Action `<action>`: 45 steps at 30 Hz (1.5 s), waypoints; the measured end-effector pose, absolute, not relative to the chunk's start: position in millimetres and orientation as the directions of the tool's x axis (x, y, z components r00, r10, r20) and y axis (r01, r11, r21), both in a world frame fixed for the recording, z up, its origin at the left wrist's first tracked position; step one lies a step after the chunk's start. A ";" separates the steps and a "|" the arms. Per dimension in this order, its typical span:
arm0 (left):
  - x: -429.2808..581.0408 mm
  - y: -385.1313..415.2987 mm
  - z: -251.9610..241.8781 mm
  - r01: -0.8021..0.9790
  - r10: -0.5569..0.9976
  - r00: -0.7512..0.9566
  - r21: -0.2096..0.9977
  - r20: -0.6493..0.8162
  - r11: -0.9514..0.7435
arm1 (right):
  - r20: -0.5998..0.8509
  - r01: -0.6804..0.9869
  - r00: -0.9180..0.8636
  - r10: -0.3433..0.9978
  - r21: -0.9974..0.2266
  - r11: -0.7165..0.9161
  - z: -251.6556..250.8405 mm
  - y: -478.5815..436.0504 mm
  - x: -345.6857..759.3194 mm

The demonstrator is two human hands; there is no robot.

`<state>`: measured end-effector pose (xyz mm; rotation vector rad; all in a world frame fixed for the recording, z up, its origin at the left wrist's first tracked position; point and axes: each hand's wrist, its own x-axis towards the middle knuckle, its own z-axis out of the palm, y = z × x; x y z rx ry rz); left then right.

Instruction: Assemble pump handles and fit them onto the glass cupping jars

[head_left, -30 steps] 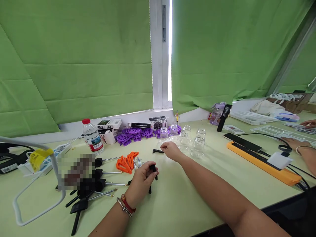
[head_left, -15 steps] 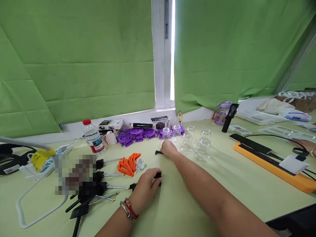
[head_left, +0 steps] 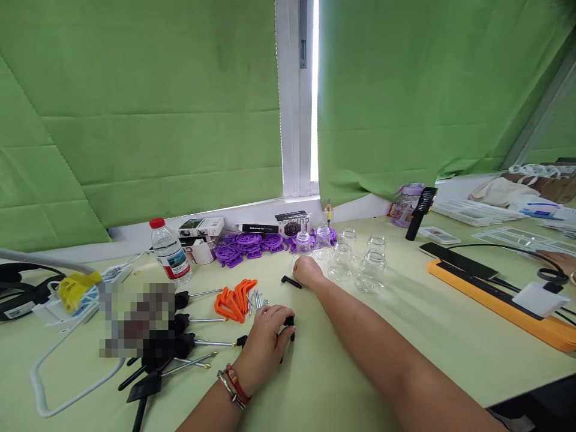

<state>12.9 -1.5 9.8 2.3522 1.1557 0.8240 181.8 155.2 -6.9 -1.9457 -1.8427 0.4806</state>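
Observation:
My left hand (head_left: 269, 336) is closed round a black plastic part (head_left: 291, 321), most of it hidden by the fingers and palm. Farther forward, my right hand (head_left: 308, 272) is curled above the table, its fingertips out of sight behind the knuckles; whatever they may hold is hidden. Just left of that hand lies a short black rod-like piece with a bent end (head_left: 291, 282). Clear glass jars (head_left: 369, 273) stand right of and behind my right hand. Left of my hands are orange angled plastic pieces (head_left: 234, 302) and several silver screws (head_left: 258, 300).
Purple plastic parts (head_left: 243, 247) and small boxes (head_left: 201, 227) line the back. A water bottle (head_left: 171, 255) stands at left, beside black pieces with metal rods (head_left: 204, 343). At right lie an orange-and-black long item (head_left: 495, 306) and another person's hand (head_left: 558, 262).
The right hand has shifted very slightly, and more of the black bent-ended piece beside it shows. The left hand's fingers have moved a little over the black part.

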 end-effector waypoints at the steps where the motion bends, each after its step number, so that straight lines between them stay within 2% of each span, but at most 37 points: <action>1: 12.9 -1.3 9.7 0.579 0.806 0.489 0.567 0.333 -0.585 | 0.039 0.852 0.059 0.997 -0.523 -0.030 -7.2 154.3 181.8; 6: 12.5 -1.2 8.4 0.589 0.807 0.483 0.557 0.338 -0.586 | 0.059 0.828 0.030 0.998 -0.561 0.008 -3.6 146.6 183.0; 10: 11.6 -1.7 6.8 0.596 0.832 0.451 0.584 0.324 -0.551 | 0.086 0.758 -0.039 0.996 -0.646 0.086 8.3 130.0 185.4; 16: 9.8 -0.6 3.0 0.609 0.900 0.314 0.662 0.303 -0.436 | 0.054 0.566 -0.198 0.979 -0.809 0.160 19.8 71.2 183.3; 19: 10.4 0.8 -0.6 0.611 0.903 0.303 0.665 0.305 -0.430 | 0.018 0.354 -0.309 0.951 -0.926 0.132 16.2 40.1 179.9; 21: 11.3 1.3 -3.5 0.618 0.893 0.297 0.646 0.338 -0.449 | 0.078 0.297 -0.311 0.947 -0.939 0.174 12.5 26.0 178.0; 26: 13.3 -0.5 -6.5 0.632 0.868 0.314 0.598 0.384 -0.493 | 0.321 0.379 -0.306 0.896 -0.823 0.424 6.6 14.0 178.3; 34: 12.2 -1.6 -3.3 0.645 0.856 0.337 0.566 0.393 -0.514 | 0.463 0.449 -0.445 0.766 -0.625 0.639 11.9 11.7 184.9; 41: 12.2 -0.8 -2.7 0.659 0.869 0.339 0.568 0.361 -0.493 | 0.419 0.473 -0.415 0.807 -0.659 0.585 1.6 27.0 191.1; 43: 12.4 -2.2 -2.8 0.665 0.869 0.337 0.562 0.362 -0.491 | 0.409 0.580 -0.324 0.853 -0.626 0.521 -4.1 41.2 199.2; 45: 12.4 -4.2 -2.6 0.666 0.866 0.342 0.555 0.366 -0.498 | 0.378 0.745 -0.233 0.896 -0.523 0.415 -9.9 57.2 209.6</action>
